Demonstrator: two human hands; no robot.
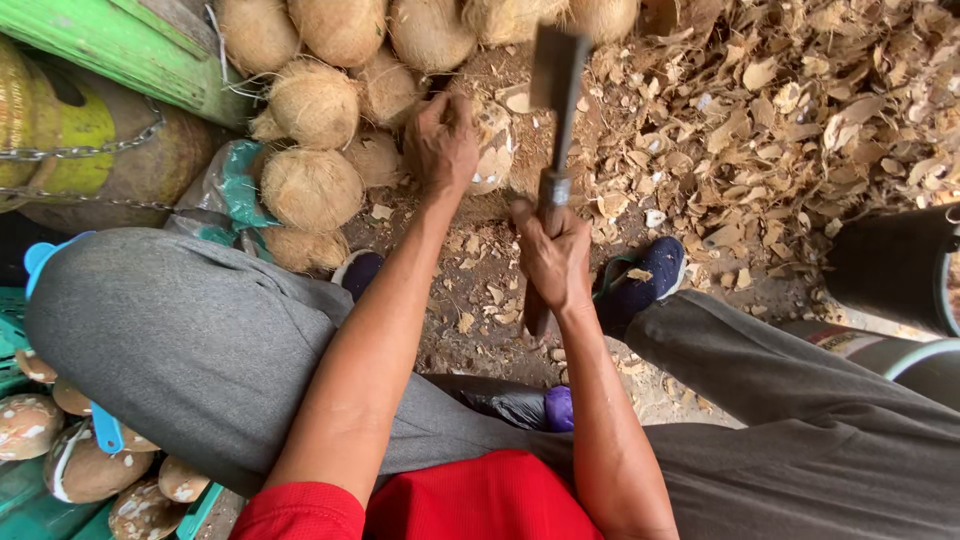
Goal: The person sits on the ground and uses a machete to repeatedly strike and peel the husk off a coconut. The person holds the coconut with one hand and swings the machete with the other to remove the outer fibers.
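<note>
Green crate (pixel 30 500): lower-left corner, holding peeled coconuts.
Husked coconuts (pixel 312 140): piled top left, beside a chained barrel (pixel 110 150).
Left hand (pixel 441 140): grip closed over a part-peeled coconut (pixel 492 145) on the ground, just beside the pile.
Right hand (pixel 553 255): grip tight on the cleaver (pixel 553 90), blade raised above the coconut.
Husk chips (pixel 780 110): cover the ground top right.
Black bucket (pixel 895 265): right edge.

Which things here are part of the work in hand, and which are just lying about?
In use: left hand steadying a coconut; right hand gripping the cleaver.
Lying about: husked coconuts, shell chips, black bucket, green crate, chain.
</note>
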